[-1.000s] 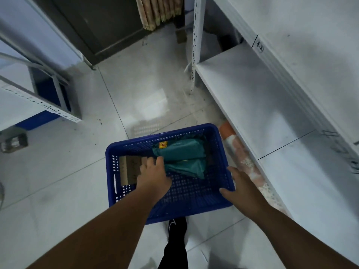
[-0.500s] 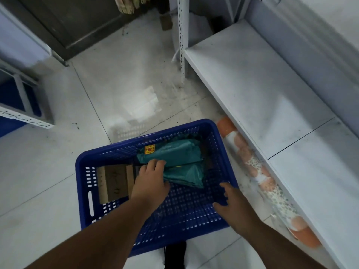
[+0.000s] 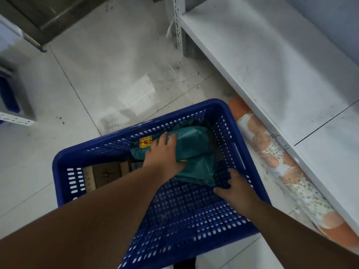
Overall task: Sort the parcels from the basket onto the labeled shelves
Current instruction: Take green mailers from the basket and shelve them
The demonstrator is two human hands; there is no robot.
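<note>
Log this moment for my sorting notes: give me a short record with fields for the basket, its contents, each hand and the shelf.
basket: blue basket on the tiled floor, beside the shelf
contents: green parcels, one with a yellow sticker; cardboard box at the left
left hand: left hand lies on top of a green parcel
right hand: right hand at the lower parcel's near corner
shelf: white shelf, right of the basket

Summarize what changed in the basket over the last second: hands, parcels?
The left hand moved from the brown cardboard parcel's edge onto the top green parcel, fingers spread over it. The right hand came off the blue basket's rim, reaching inside to the lower green parcel's corner. Neither parcel is lifted yet; basket and cardboard parcel look unmoved, as does the patterned roll by the shelf.
</note>
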